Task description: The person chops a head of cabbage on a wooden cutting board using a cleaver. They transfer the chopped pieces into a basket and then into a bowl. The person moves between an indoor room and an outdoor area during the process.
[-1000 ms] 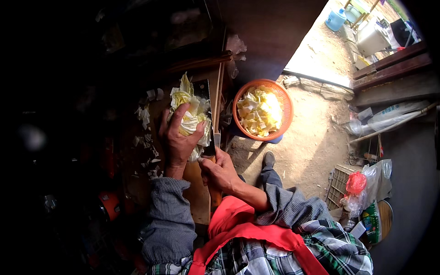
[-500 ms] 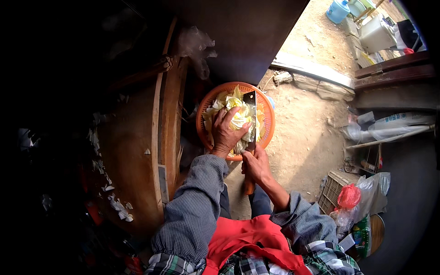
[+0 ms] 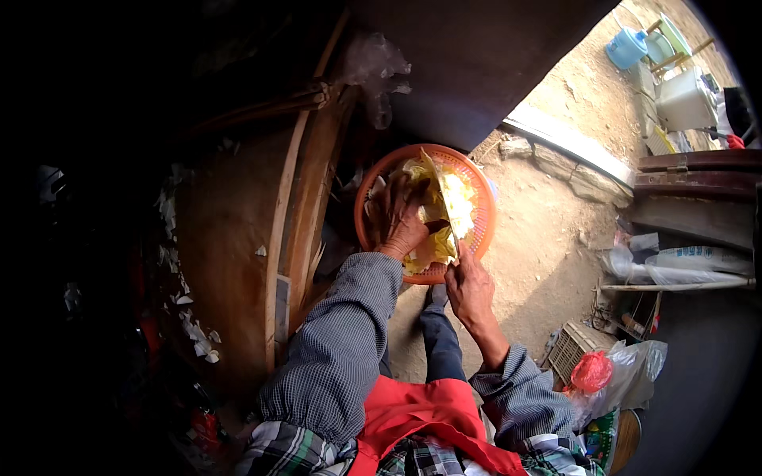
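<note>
An orange plastic basket (image 3: pixel 486 210) stands on the ground in front of me, holding yellow-white cabbage leaves (image 3: pixel 459 198), cut into pieces. My left hand (image 3: pixel 403 222) lies over the leaves on the basket's left side, its fingers bent round them and partly in shadow. In my right hand (image 3: pixel 471 289), at the near rim, the handle of a kitchen knife (image 3: pixel 442 186) is gripped and mostly hidden by my fingers. The blade reaches away across the basket, right beside my left hand, and shows as a narrow slanted strip.
Left of the basket stands a wooden board (image 3: pixel 298 206) with pale scraps beyond it. A dark panel (image 3: pixel 452 71) rises behind. At right are a door sill (image 3: pixel 567 147), a plastic crate (image 3: pixel 573 349) and a red plastic bag (image 3: pixel 591 371). Outside sits a blue water jug (image 3: pixel 627 47).
The knife has turned from showing its broad face to a narrow, slanted strip, its far end now leaning left. The whole view has shifted, so the basket appears farther right.
</note>
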`<act>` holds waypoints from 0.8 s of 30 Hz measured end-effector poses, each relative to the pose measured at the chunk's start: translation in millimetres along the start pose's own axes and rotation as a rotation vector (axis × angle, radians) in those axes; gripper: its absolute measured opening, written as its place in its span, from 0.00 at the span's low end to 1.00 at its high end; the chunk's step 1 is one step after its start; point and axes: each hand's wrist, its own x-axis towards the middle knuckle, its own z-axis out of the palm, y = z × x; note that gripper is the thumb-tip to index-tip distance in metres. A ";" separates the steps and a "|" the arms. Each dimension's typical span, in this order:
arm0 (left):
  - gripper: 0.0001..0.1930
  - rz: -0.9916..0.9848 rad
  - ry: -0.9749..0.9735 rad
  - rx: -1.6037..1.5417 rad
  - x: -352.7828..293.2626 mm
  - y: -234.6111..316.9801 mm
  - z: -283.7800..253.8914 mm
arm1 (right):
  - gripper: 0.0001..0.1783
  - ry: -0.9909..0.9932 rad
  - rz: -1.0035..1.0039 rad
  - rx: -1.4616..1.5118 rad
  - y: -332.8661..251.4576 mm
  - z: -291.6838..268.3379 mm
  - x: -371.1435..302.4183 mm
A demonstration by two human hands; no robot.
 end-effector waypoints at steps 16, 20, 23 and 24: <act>0.09 -0.068 0.467 -0.367 -79.6 -99.9 -337.9 | 0.28 -0.142 -0.400 -0.119 -233.1 -57.5 32.5; 0.19 -0.543 0.270 -0.487 -43.4 -204.7 -376.5 | 0.27 -0.135 -0.421 -0.236 -287.6 -47.4 53.7; 0.19 -0.364 0.326 -0.262 -13.7 -281.4 -341.7 | 0.26 -0.174 -0.400 -0.365 -310.7 -26.1 64.0; 0.19 -0.358 0.257 -0.328 -9.3 -293.7 -336.4 | 0.25 -0.203 -0.384 -0.388 -319.3 -17.6 67.7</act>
